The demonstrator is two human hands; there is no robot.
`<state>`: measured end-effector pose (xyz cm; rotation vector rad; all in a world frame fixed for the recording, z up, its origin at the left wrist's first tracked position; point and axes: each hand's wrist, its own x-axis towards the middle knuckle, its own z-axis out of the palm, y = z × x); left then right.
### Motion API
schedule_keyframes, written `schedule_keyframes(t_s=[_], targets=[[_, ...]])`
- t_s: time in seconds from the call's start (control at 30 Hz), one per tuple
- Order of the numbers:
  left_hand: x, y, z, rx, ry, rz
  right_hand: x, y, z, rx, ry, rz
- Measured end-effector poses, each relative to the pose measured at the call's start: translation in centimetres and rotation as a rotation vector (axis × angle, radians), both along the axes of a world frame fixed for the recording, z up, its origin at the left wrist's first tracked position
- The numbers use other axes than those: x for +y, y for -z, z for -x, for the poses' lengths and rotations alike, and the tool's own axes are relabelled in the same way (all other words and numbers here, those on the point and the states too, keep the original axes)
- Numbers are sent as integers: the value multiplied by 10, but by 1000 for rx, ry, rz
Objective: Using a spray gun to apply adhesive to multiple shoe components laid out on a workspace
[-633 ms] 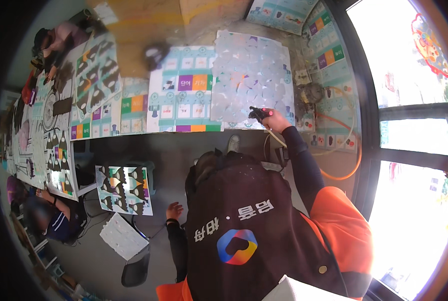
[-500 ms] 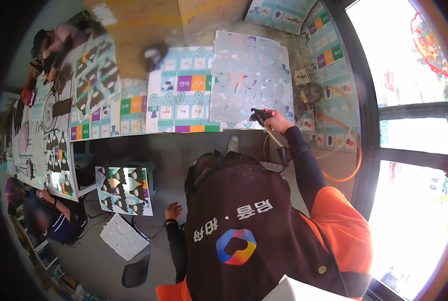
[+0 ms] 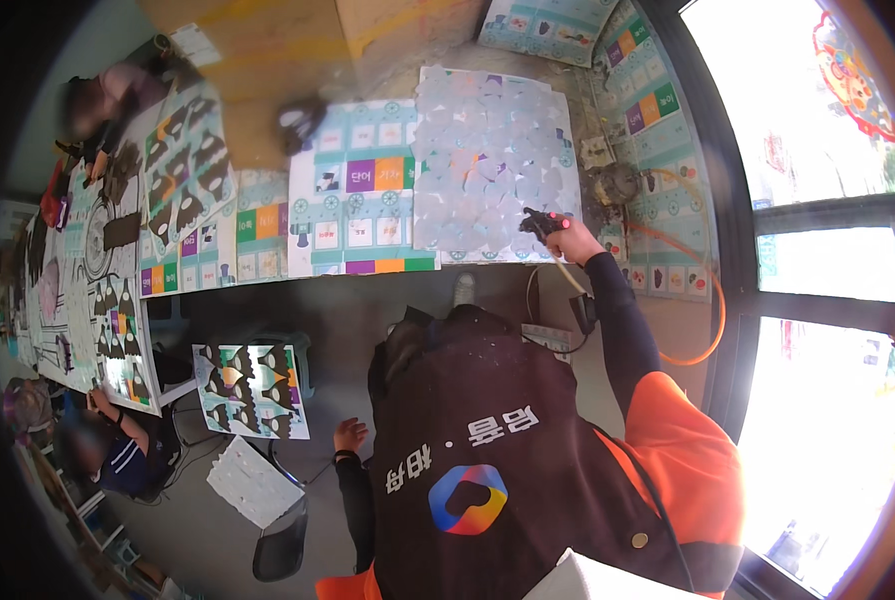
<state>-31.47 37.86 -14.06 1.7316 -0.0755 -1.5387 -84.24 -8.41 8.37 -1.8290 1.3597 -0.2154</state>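
Right grip (image 3: 573, 241) around black tool (image 3: 538, 222), arm (image 3: 622, 315) extended forward

Large white characters ran across the dark apron (image 3: 557, 500), upside down in this view, beside a multicoloured ring emblem (image 3: 467, 499). On the counter, the printed sheet (image 3: 359, 219) carried white Korean lettering on purple, orange and green blocks, with tiny captions too small to read. Similar lettering stood on the coloured blocks of the right-hand board (image 3: 668, 160). Writing on the white label (image 3: 196, 45) on the cardboard (image 3: 267, 35) was too blurred to read.
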Motion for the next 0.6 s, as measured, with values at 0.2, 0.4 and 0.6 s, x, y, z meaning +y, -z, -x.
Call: schedule_keyframes(t_s=[0.2, 0.4, 0.6], targets=[[-21, -13, 5, -14, -24, -213, -36, 4, -17, -81, 148, 109], [-30, -15, 19, 192, -233, -149, -82, -3, -43, -149, 360, -74], [-64, -52, 67, -9, -151, -206, -112, 16, -35, -208, 421, 40]])
